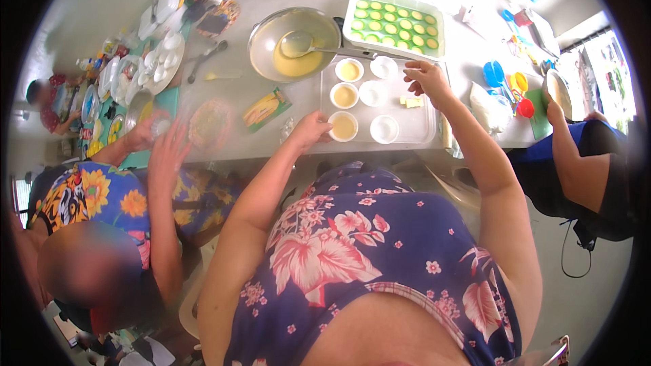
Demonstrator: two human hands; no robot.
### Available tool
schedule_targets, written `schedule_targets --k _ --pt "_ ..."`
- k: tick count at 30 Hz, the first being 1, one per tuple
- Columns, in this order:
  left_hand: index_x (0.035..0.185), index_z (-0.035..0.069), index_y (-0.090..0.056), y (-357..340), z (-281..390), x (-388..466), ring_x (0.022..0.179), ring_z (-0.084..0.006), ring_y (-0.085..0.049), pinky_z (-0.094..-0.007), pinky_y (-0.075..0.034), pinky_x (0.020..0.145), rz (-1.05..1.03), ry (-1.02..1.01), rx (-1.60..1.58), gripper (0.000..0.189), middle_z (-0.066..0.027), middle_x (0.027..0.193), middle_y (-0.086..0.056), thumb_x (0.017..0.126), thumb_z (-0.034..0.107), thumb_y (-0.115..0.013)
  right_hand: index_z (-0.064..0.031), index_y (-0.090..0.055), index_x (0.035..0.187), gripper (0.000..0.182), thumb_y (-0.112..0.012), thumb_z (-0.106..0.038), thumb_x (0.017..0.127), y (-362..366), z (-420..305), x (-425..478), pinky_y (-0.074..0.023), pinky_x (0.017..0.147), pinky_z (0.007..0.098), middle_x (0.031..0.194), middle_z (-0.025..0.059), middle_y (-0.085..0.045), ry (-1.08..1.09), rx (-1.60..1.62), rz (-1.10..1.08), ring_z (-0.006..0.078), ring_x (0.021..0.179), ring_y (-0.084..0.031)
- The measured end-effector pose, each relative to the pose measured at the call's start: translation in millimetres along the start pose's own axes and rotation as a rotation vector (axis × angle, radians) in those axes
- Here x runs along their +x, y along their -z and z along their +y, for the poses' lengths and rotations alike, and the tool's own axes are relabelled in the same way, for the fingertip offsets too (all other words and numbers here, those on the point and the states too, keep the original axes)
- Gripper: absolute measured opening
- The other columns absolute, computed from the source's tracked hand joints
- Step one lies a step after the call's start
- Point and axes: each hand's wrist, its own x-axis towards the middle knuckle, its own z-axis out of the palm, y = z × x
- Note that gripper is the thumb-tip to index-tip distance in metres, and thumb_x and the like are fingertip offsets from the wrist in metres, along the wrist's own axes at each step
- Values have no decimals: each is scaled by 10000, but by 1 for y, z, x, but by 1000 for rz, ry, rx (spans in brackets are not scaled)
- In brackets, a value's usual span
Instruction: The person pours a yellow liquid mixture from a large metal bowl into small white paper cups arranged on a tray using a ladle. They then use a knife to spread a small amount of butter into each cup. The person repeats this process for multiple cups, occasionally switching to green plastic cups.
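Observation:
My left hand (313, 131) pinches the left rim of a small white cup (344, 127) of pale yellow batter. My right hand (430, 84) hovers over the right side of the translucent plastic tray (407, 134), fingers loosely curled and apart, with nothing visible in them. On the tray, two more filled cups (344, 95) stand in the left column. The white cups (384, 129) in the right column hold no batter. Yellow pieces (411, 102), possibly cheese, lie beside them. Behind stands a steel bowl (259, 56) of batter with a ladle (297, 44) resting inside.
A white container (442, 20) of small green-rimmed cakes stands behind the tray. Left of the tray lies a green-and-yellow box (266, 109). A co-worker's hands (168, 152) are at the left. Another person's hand (555, 112) holds a round pan (558, 94) at right, near measuring cups (519, 81).

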Motion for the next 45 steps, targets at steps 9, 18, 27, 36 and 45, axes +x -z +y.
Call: schedule_targets --k 9,18,27,36,45 --pt "879 6 -514 -7 0 15 617 -117 -591 -226 -496 536 154 -32 272 118 -61 737 -588 804 64 -585 -78 -671 880 197 -610 -225 763 25 50 -3 -470 697 361 821 81 -644 153 -771 71 281 768 -597" --pt "946 -20 -543 -10 -1 15 616 -105 -587 -213 -483 537 217 -48 269 173 -70 772 -619 794 41 -597 -138 -655 916 222 -629 -210 708 -3 69 7 -390 840 365 958 86 -533 344 -1161 -33 260 976 -474" --pt "863 -12 -559 -11 -1 12 557 -115 -576 -229 -454 502 265 -118 175 147 -74 690 -622 725 14 -599 -140 -638 838 172 -652 -204 679 -8 78 13 -384 839 356 933 56 -554 354 -1118 -28 242 966 -479" --pt "854 -1 -563 -11 0 16 564 -125 -589 -252 -471 514 334 -128 466 148 -72 696 -615 716 17 -615 -130 -614 769 160 -698 -204 655 -16 79 1 -381 841 351 908 42 -572 334 -1029 17 242 943 -493" --pt "923 33 -590 -54 46 -27 701 -231 -589 -318 -467 647 389 -838 784 308 -105 847 -603 692 207 -696 -26 -651 796 301 -743 -271 648 -47 11 -31 -433 678 327 844 125 -606 32 -344 -74 204 795 -561"
